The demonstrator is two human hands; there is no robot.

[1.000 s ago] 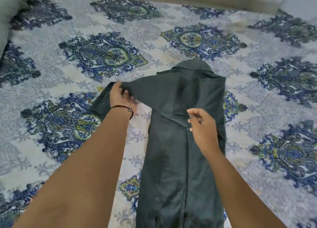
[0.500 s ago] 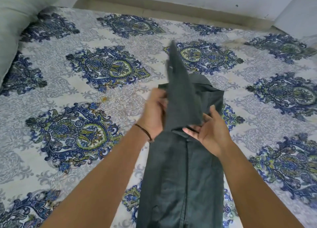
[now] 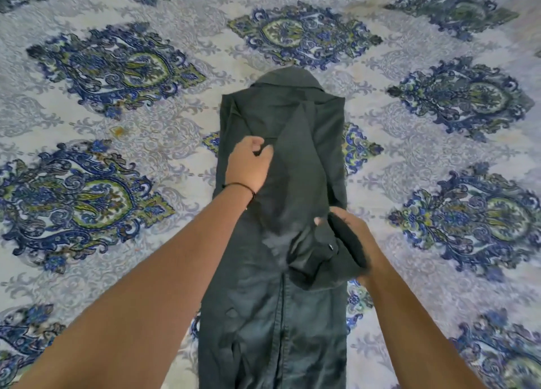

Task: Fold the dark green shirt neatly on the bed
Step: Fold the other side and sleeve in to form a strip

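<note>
Dark green shirt (image 3: 278, 315) lies lengthwise on the patterned bed (image 3: 117, 125), no readable label, left hand (image 3: 248, 166) fingers pinching its sleeve fabric, right hand (image 3: 348, 236) fingers clutching the bunched cuff.

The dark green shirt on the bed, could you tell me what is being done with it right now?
A person is folding the dark green shirt, which lies lengthwise as a narrow strip on the patterned bedsheet, collar at the far end. The left hand presses the cloth down near the chest. The right hand grips a bunched sleeve end at the shirt's right edge. The sleeve is not yet laid flat, so the fold is unfinished.
</note>
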